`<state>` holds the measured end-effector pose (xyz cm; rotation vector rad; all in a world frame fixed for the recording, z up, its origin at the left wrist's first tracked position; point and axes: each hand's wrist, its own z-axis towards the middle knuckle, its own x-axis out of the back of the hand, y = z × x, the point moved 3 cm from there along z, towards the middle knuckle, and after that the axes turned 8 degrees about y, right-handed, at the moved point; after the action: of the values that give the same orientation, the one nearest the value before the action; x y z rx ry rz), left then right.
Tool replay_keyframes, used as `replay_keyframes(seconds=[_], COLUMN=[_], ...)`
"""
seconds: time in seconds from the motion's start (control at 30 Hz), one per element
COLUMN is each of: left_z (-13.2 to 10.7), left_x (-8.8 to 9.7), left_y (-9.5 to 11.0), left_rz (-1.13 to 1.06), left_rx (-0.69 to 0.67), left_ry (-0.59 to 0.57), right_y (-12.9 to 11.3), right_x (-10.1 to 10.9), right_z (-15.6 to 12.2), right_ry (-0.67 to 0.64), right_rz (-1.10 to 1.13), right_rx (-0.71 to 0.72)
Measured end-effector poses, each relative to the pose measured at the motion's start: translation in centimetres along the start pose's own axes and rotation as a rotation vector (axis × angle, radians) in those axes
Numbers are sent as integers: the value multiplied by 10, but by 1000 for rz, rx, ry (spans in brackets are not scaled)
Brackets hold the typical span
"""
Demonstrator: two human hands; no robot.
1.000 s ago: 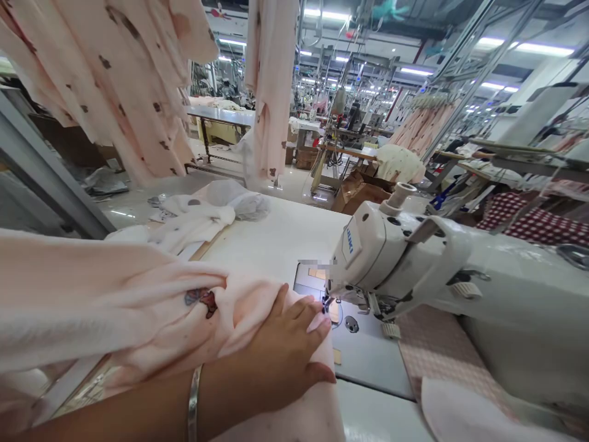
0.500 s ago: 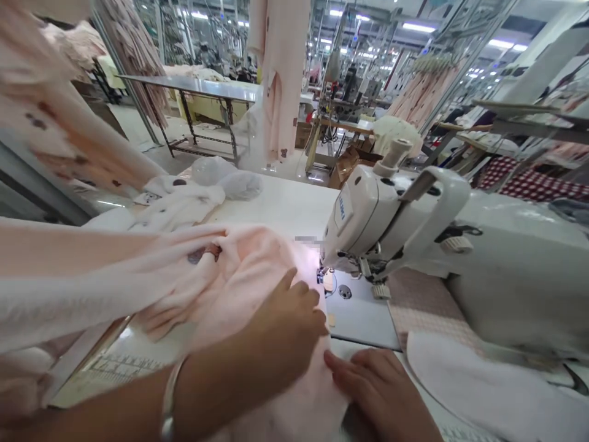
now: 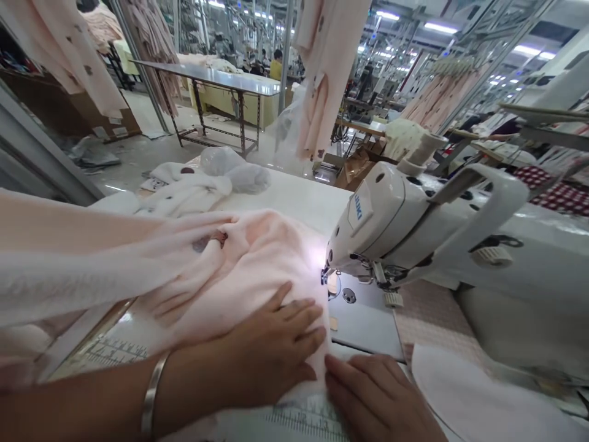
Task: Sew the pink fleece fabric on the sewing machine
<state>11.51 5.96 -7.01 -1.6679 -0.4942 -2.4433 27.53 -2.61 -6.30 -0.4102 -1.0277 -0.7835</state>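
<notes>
The left hand lies spread open on the pink fabric, which reaches the presser foot, while the right hand meets its edge, whether pinching I cannot tell.

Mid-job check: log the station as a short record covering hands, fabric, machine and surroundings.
Left hand: spread on the pink fabric; bracelet at wrist
Right hand: at the fabric's right edge; grip unclear
Fabric: right edge at the presser foot, folds leftward
Sewing machine: light glowing near the foot; running or stopped, unclear
Table: ruler markings left of right hand
</notes>
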Motion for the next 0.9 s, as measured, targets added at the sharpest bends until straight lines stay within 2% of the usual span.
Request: replay_keyframes(seconds=[0.2,0.3,0.47,0.63,0.73,0.83,0.87,0.9], left_z=[30,45,63,76,62,25,14,4], left_x=[3,2,2,3,-3,-9,-12,-12], left_y=[-47,-65,-87,-103,-87,-40,-20,-5], left_rz=[-43,-41,-54,-32,49,195,221,248], left_rx=[-93,-112,-118,-78,22,148,88,114], left_ry=[-37,-16,44,95,106,155,123,96], right_y=[34,51,69,71,59,37,29,20], right_x=[-16,-27,-42,-45,-33,-17,-14,-13], right_z=[27,31,27,28,35,36,34,29], right_ry=[69,34,27,27,37,126,148,156], right_rz=[76,14,-76,-79,-40,37,69,106], right_rx=[-118,-184,-181,-194,-213,-182,-143,-99])
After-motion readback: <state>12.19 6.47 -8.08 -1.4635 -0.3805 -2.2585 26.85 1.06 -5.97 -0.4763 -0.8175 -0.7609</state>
